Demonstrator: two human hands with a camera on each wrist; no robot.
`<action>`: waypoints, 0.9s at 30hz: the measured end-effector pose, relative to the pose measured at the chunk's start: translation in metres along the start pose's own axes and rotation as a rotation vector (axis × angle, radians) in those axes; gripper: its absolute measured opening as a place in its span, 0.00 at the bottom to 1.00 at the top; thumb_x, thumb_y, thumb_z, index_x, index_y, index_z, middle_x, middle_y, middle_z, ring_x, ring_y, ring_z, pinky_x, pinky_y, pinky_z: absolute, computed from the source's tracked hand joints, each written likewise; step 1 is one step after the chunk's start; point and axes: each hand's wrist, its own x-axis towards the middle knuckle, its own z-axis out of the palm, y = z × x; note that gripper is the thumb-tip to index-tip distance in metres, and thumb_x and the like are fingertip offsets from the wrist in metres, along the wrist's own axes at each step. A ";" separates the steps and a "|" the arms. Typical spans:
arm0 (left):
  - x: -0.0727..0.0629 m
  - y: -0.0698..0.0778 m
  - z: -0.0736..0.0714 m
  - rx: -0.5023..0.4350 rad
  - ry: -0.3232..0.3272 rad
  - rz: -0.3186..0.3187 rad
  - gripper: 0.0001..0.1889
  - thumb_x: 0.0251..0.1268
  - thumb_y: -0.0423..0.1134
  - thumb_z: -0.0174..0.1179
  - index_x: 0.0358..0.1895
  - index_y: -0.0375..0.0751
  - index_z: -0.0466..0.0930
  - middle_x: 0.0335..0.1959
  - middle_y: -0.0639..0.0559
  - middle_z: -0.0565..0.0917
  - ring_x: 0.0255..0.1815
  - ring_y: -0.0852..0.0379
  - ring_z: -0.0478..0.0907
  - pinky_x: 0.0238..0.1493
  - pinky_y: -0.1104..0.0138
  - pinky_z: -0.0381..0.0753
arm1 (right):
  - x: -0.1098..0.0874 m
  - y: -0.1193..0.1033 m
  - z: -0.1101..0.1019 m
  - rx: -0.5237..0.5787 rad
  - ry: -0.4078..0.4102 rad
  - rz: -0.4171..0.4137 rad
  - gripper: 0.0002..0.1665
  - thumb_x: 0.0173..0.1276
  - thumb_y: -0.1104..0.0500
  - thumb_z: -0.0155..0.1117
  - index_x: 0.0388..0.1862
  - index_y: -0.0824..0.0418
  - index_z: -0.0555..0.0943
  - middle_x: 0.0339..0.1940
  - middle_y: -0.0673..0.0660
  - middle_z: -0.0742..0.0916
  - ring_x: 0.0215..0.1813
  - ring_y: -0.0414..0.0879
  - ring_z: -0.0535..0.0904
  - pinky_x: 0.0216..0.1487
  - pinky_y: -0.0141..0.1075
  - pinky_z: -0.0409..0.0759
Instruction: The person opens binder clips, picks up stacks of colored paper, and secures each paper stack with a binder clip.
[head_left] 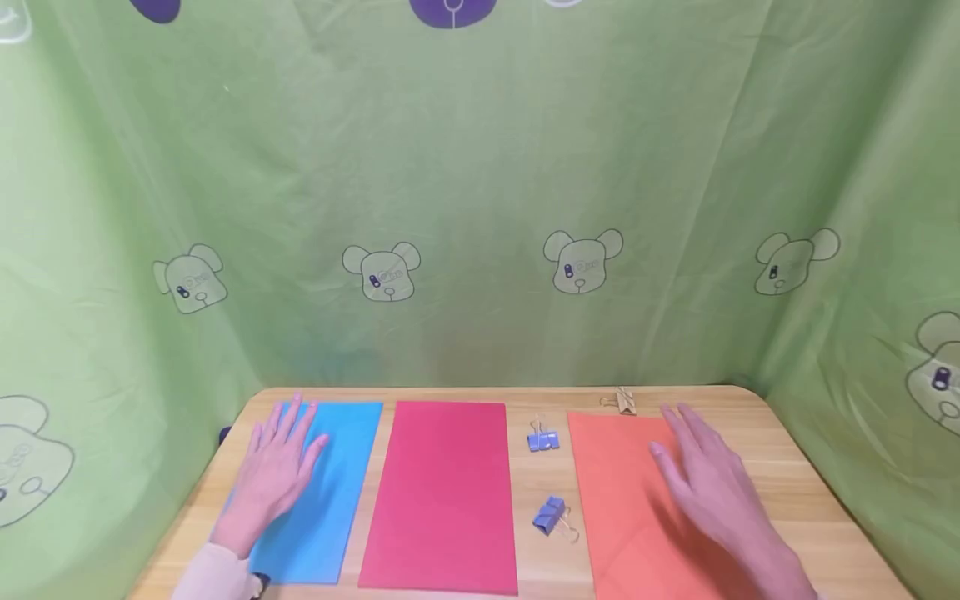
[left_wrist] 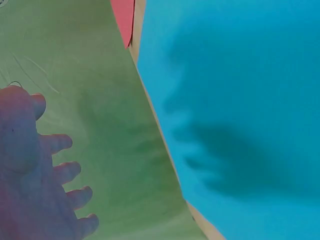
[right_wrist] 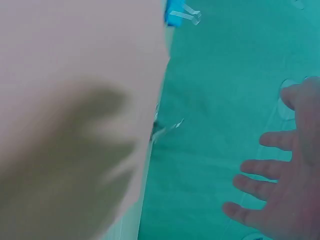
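Observation:
My left hand (head_left: pixel 274 467), fingers extended, hovers above a blue sheet (head_left: pixel 322 508) on the left and casts a shadow on it in the left wrist view. Over an orange sheet (head_left: pixel 622 500) on the right, my right hand (head_left: pixel 708 483) is held up with its fingers extended and holds nothing. A magenta-red sheet (head_left: pixel 444 500) lies between the two others. Two blue binder clips, one farther back (head_left: pixel 543 439) and one nearer (head_left: pixel 551 515), lie between the red and orange sheets. Just behind the orange sheet's far edge is a gold-coloured binder clip (head_left: pixel 626 402).
Everything lies on a light wooden table (head_left: pixel 787 467) with rounded far corners. A green curtain (head_left: pixel 480 333) printed with bear heads hangs behind it and on both sides. A small dark object (head_left: pixel 224 434) shows at the table's left edge.

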 end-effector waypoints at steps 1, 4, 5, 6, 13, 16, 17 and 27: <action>-0.001 0.000 0.001 -0.004 0.000 -0.001 0.35 0.83 0.58 0.40 0.81 0.39 0.56 0.83 0.38 0.50 0.81 0.30 0.43 0.75 0.33 0.43 | 0.000 -0.004 0.000 0.027 -0.009 0.003 0.37 0.82 0.48 0.53 0.81 0.63 0.60 0.76 0.74 0.66 0.73 0.76 0.61 0.62 0.75 0.60; -0.003 -0.001 0.003 -0.014 -0.013 -0.008 0.35 0.83 0.58 0.41 0.81 0.39 0.56 0.83 0.36 0.50 0.80 0.28 0.45 0.74 0.32 0.45 | -0.002 -0.015 0.003 0.090 -0.045 0.018 0.36 0.82 0.47 0.53 0.81 0.62 0.62 0.75 0.70 0.69 0.73 0.73 0.63 0.63 0.72 0.63; -0.004 -0.002 0.004 -0.016 -0.022 -0.012 0.35 0.83 0.58 0.40 0.81 0.39 0.55 0.83 0.36 0.50 0.80 0.28 0.46 0.74 0.32 0.45 | -0.003 -0.018 0.005 0.102 -0.052 0.019 0.35 0.82 0.47 0.53 0.80 0.63 0.63 0.75 0.70 0.71 0.73 0.72 0.64 0.63 0.71 0.64; -0.005 -0.003 0.005 -0.017 -0.033 -0.016 0.35 0.84 0.58 0.40 0.81 0.38 0.55 0.83 0.35 0.50 0.80 0.27 0.46 0.74 0.32 0.46 | -0.003 -0.021 0.007 0.110 -0.061 0.023 0.35 0.82 0.46 0.53 0.79 0.63 0.65 0.74 0.69 0.72 0.73 0.70 0.65 0.64 0.70 0.65; -0.012 -0.010 0.008 -0.011 -0.084 -0.068 0.36 0.83 0.58 0.41 0.81 0.36 0.55 0.80 0.29 0.53 0.77 0.24 0.51 0.69 0.28 0.55 | -0.004 -0.040 0.022 0.155 -0.140 0.064 0.38 0.82 0.40 0.52 0.77 0.64 0.67 0.70 0.67 0.76 0.71 0.66 0.71 0.65 0.65 0.69; -0.014 -0.012 0.007 -0.037 -0.129 -0.112 0.38 0.82 0.60 0.42 0.81 0.36 0.55 0.79 0.27 0.52 0.76 0.22 0.51 0.64 0.25 0.59 | -0.004 -0.047 0.030 0.172 -0.169 0.078 0.37 0.81 0.40 0.52 0.75 0.64 0.68 0.64 0.65 0.81 0.64 0.63 0.78 0.60 0.62 0.76; -0.015 -0.013 0.007 -0.045 -0.145 -0.127 0.38 0.82 0.61 0.43 0.81 0.36 0.54 0.79 0.26 0.52 0.75 0.21 0.52 0.62 0.24 0.60 | -0.003 -0.050 0.032 0.176 -0.180 0.083 0.37 0.81 0.40 0.52 0.74 0.64 0.69 0.62 0.64 0.83 0.61 0.61 0.80 0.58 0.61 0.78; -0.016 -0.023 0.001 -0.129 -0.315 -0.290 0.40 0.82 0.58 0.45 0.79 0.28 0.50 0.75 0.17 0.50 0.74 0.17 0.47 0.62 0.22 0.57 | -0.007 -0.078 0.054 0.193 -0.339 0.096 0.43 0.80 0.36 0.51 0.77 0.68 0.66 0.69 0.66 0.79 0.71 0.65 0.72 0.70 0.61 0.68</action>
